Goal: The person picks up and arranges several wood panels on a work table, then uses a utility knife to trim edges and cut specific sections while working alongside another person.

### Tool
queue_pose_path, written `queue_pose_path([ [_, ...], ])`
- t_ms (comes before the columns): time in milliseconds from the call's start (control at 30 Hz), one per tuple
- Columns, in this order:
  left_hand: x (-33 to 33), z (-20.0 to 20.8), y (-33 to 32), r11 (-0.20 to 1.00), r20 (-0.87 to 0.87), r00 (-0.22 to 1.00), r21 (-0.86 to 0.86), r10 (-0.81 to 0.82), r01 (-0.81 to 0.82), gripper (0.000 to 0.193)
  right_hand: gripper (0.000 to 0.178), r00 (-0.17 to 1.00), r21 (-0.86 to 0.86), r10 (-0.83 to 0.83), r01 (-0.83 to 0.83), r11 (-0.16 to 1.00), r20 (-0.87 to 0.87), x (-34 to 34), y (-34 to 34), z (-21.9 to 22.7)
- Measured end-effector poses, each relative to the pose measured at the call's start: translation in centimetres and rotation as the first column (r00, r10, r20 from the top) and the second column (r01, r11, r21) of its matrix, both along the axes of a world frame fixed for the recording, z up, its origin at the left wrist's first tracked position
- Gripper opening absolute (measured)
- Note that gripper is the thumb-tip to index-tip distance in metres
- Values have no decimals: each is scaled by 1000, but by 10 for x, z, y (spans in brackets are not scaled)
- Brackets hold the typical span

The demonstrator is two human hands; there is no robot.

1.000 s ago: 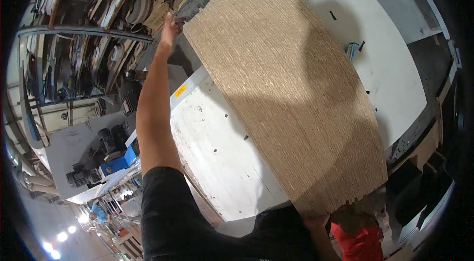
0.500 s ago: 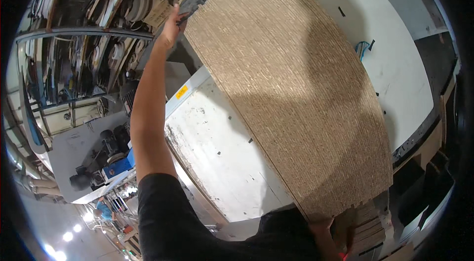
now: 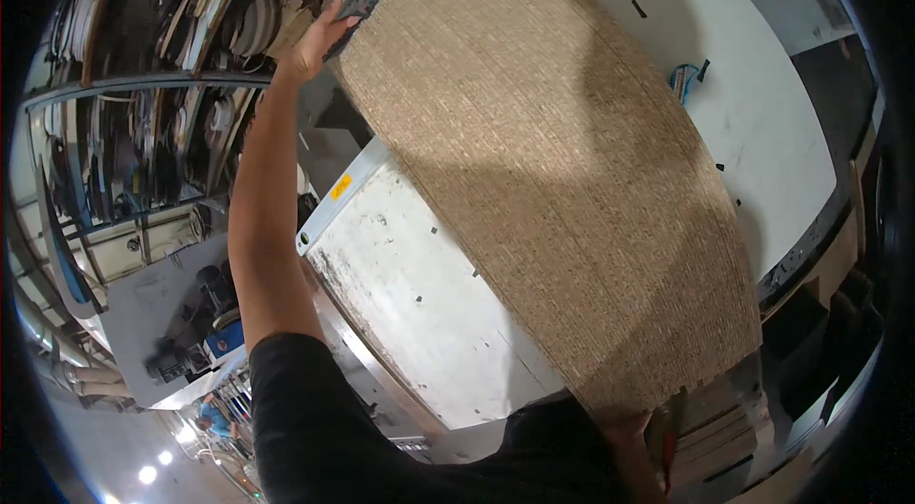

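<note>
Head view, nearest first: right hand (image 3: 624, 426) at the near end of a bundle of brown strips (image 3: 562, 189), just off the near right corner of the white table (image 3: 410, 313); fingers hidden, so impossible to tell whether gripping. Bundle laid slantwise over the right side of the white table and reaching past the far end, both ends uneven and toothed. Left hand (image 3: 311, 46) beyond the far end of the white table, by the bundle's far left corner; two digits stretched out and apart, hold on the corner impossible to tell. Judged step: steadying or placing the bundle, one hand to each end. Next move probably calling for even support at both ends, to keep the strips together. Right of the white table, across the bundle, a curved white panel (image 3: 762, 151) with a small blue item (image 3: 682, 80), too small to identify. Farther, left of the white table, a machine with dark motors (image 3: 213, 290); beyond the far left, loaded shelving (image 3: 152, 82).
</note>
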State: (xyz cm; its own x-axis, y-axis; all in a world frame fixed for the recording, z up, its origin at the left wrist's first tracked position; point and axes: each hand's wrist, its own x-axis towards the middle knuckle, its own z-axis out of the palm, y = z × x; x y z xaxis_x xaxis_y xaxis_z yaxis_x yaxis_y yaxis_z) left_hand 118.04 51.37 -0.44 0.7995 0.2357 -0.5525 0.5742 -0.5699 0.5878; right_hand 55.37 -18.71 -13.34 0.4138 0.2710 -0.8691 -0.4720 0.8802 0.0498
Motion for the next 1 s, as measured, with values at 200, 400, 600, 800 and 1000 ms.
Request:
queue_pose_path([
  [200,2,0,-31,999,-16,999,0,-43,43,114,104,998,17,-57,57,998,1,40,15,37],
  [400,53,10,-38,959,32,966,-118,-256,258,119,97,962,-117,-213,195,974,-172,37,-19,13],
  [600,54,-5,-63,996,68,995,-47,-79,82,117,101,991,-247,-113,94,964,-66,44,-41,6],
  [800,55,-11,-65,998,88,994,-18,-61,63,116,91,976,-223,-192,164,961,-107,77,-17,40],
  [1000,61,-10,-59,996,66,994,5,-89,89,122,91,962,-384,249,-191,903,108,37,-37,2],
])
